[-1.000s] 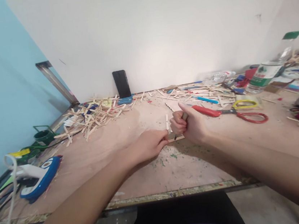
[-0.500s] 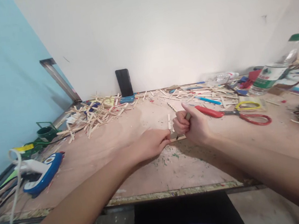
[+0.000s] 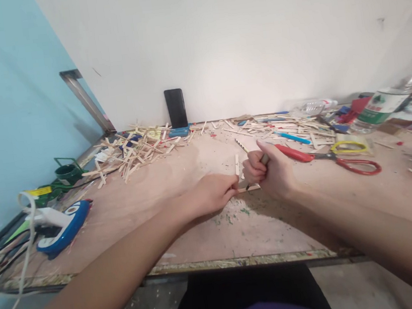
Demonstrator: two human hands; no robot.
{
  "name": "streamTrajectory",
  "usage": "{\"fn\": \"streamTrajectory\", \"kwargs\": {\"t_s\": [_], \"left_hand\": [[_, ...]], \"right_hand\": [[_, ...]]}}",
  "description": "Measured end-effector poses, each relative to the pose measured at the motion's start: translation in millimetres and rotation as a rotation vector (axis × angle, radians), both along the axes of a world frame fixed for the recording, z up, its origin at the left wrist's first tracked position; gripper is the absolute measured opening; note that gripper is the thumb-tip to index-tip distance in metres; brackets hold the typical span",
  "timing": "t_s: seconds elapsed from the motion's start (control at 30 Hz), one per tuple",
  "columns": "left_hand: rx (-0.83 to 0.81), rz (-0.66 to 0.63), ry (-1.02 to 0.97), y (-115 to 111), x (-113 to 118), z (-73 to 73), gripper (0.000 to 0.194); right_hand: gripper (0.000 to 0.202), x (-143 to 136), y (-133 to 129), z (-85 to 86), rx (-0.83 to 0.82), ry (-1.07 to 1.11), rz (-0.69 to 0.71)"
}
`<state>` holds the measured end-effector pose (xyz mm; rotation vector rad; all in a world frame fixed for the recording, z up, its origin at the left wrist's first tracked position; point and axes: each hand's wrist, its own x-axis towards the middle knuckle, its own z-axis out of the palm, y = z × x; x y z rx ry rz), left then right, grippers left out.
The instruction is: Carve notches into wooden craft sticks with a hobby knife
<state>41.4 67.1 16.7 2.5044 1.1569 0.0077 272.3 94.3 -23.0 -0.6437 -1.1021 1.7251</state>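
My left hand lies low on the wooden tabletop, its fingers pinching the left end of a flat wooden craft stick. Wrapped in a fist with the thumb raised, my right hand grips a slim grey tool. Its dark point faces down at the stick, close to the left fingertips; I cannot tell whether it touches. A second craft stick runs away from me beyond the left fingers. Just past the right fist shows a thin striped rod, partly hidden.
Red-and-yellow-handled scissors lie right of my fist. Heaps of craft sticks line the back, where a phone leans on the wall. A blue-white glue gun stands left; a green-capped bottle leans at right. Green shavings lie in front.
The whole view has shifted slightly, so things sit a little further right and mostly higher. Both hands keep nearly the same hold and place on the table.
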Motion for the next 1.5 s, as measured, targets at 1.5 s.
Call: {"fn": "streamTrajectory", "kwargs": {"t_s": [1.5], "left_hand": [[-0.049, 0.049, -0.134, 3, 1, -9.7, 0.037]], "right_hand": [[0.039, -27, -2, -2.6, 0.014, -0.108, -0.393]]}}
